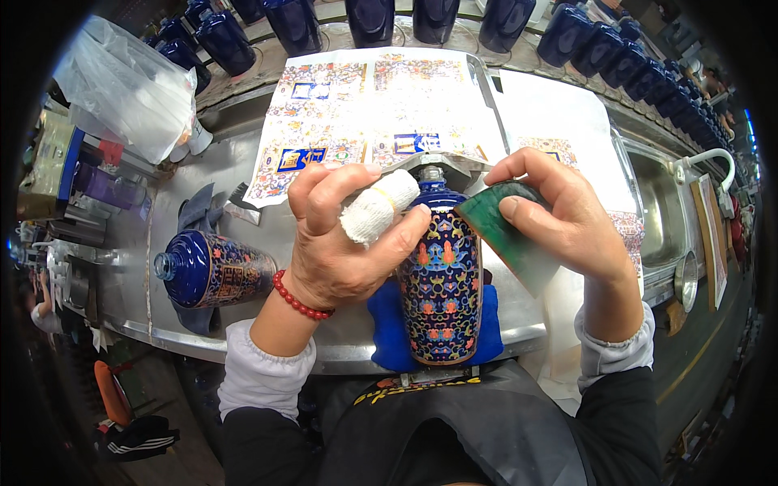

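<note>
A tall dark-blue bottle (442, 283) with a colourful floral pattern stands or leans before me on a blue cloth (387, 328), its glass neck pointing away. My left hand (344, 215) is open, its thumb resting on the bottle's shoulder. White ribbed cloth (381, 206), banded with yellow elastic, appears wrapped around its index finger. My right hand (559, 215) grips a thin green scraper (515, 223) between thumb and fingers; its edge lies close beside the bottle's right shoulder. Left of my wrist, a second patterned bottle (215, 267) lies on its side on dark cloth.
Printed pattern sheets (365, 105) cover the metal worktop (174, 219) beyond the bottle. Several plain blue bottles (373, 20) line the conveyor (324, 36) at the back. A plastic bag (121, 89) sits at left. At right are a sink (656, 202) and a strainer (686, 275).
</note>
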